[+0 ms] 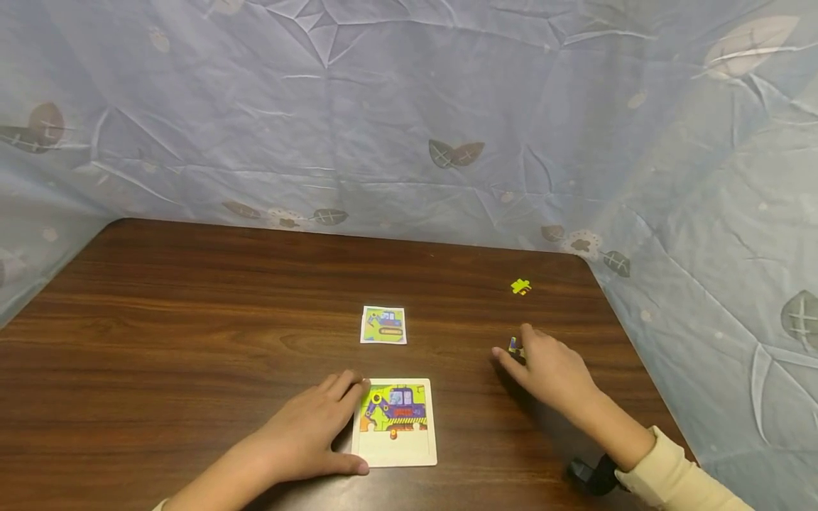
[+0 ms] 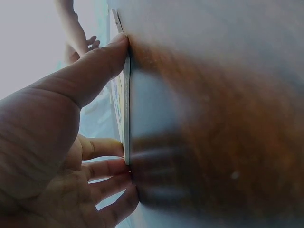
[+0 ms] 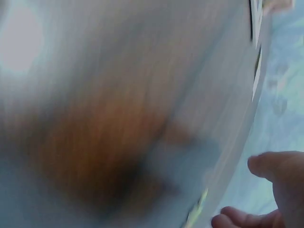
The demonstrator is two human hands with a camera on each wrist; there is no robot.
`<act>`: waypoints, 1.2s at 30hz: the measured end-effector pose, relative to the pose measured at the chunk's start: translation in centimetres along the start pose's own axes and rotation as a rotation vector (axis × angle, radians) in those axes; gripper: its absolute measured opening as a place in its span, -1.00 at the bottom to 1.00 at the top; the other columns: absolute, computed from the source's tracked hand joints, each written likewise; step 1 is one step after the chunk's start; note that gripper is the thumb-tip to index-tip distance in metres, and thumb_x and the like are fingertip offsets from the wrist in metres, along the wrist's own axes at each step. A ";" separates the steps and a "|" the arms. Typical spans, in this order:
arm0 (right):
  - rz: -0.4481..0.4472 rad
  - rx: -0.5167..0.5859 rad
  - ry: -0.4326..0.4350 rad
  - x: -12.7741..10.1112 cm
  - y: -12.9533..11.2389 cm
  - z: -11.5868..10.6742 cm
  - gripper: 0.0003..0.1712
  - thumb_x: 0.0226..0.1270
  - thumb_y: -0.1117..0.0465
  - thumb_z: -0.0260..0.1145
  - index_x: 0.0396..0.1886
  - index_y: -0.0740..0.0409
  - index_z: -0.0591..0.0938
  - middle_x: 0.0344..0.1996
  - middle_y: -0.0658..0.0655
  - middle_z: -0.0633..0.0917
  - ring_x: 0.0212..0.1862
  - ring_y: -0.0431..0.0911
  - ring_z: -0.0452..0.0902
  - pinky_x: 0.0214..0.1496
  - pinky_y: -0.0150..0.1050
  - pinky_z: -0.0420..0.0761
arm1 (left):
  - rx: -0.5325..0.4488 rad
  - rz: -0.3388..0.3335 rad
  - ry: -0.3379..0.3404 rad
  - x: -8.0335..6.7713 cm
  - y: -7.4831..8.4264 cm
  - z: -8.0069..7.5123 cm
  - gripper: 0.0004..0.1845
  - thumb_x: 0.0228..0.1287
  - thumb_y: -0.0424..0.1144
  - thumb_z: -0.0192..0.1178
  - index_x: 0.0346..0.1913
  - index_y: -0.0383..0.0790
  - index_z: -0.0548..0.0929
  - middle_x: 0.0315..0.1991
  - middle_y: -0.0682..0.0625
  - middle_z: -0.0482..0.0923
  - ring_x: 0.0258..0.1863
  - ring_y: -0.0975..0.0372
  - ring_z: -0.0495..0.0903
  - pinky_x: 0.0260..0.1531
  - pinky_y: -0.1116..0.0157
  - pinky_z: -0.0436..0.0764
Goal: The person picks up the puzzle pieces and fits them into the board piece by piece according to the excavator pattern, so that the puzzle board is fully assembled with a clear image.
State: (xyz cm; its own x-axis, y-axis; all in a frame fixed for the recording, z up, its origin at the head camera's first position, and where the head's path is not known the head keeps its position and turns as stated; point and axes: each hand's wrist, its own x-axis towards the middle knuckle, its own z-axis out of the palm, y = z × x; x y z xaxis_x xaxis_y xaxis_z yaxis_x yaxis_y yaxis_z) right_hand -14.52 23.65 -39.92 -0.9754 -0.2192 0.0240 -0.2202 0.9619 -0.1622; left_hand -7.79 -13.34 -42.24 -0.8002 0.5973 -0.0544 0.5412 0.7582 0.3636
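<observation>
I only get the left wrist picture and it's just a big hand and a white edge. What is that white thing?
Observer: It's a puzzle board with a digger picture, its bottom row unfilled. The left hand rests against its left edge.
Operator: Where's the other hand?
Observer: The right hand is out to the right on the table, over a small puzzle piece.
Operator: Are there more pieces?
Observer: One yellow piece lies further back, alone.
Operator: Anything else?
Observer: A small picture card of the digger lies behind the board.
</observation>
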 end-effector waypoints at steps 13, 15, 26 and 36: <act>0.124 -0.006 -0.082 1.6 2.8 0.3 -0.43 0.50 -0.22 0.27 -0.38 0.20 0.43 -0.65 0.06 0.46 -0.62 -0.08 0.40 -0.63 -0.25 0.32 | -0.002 0.000 0.006 0.0 0.0 0.1 0.14 0.03 0.45 0.44 0.49 -0.29 0.38 0.36 -0.13 0.43 0.34 -0.02 0.49 0.21 -0.11 0.66; 0.123 0.017 -0.102 1.8 3.0 0.2 -0.47 0.51 -0.16 0.28 -0.35 0.22 0.43 -0.65 0.06 0.45 -0.63 -0.09 0.40 -0.63 -0.26 0.32 | -0.003 0.003 0.008 0.0 0.0 0.1 0.13 0.03 0.45 0.44 0.48 -0.28 0.39 0.36 -0.12 0.43 0.34 -0.01 0.50 0.20 -0.11 0.66; -0.156 0.195 -0.100 2.5 4.6 0.0 -0.70 0.45 0.27 0.38 0.04 0.31 0.53 -0.06 0.34 0.62 -0.05 0.14 0.63 -0.06 0.06 0.71 | -0.006 0.000 0.011 -0.2 -0.1 0.0 0.13 0.03 0.43 0.45 0.49 -0.29 0.39 0.37 -0.13 0.43 0.34 -0.02 0.50 0.23 -0.11 0.65; -0.076 0.191 -0.123 2.5 4.7 0.0 -0.71 0.44 0.18 0.41 -0.12 0.34 0.58 -0.18 0.25 0.60 -0.22 -0.06 0.51 -0.19 -0.14 0.60 | -0.011 0.003 0.004 -0.1 -0.1 0.0 0.13 0.04 0.45 0.42 0.49 -0.28 0.38 0.37 -0.11 0.42 0.33 0.01 0.49 0.23 -0.10 0.65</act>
State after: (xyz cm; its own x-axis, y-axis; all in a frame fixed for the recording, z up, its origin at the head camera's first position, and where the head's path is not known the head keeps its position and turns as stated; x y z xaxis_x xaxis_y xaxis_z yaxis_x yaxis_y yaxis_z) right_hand -17.97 27.62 -40.66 -0.9446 -0.3196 -0.0751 -0.2755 0.8960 -0.3484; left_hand -7.72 -13.47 -42.25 -0.7997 0.5984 -0.0495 0.5407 0.7535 0.3740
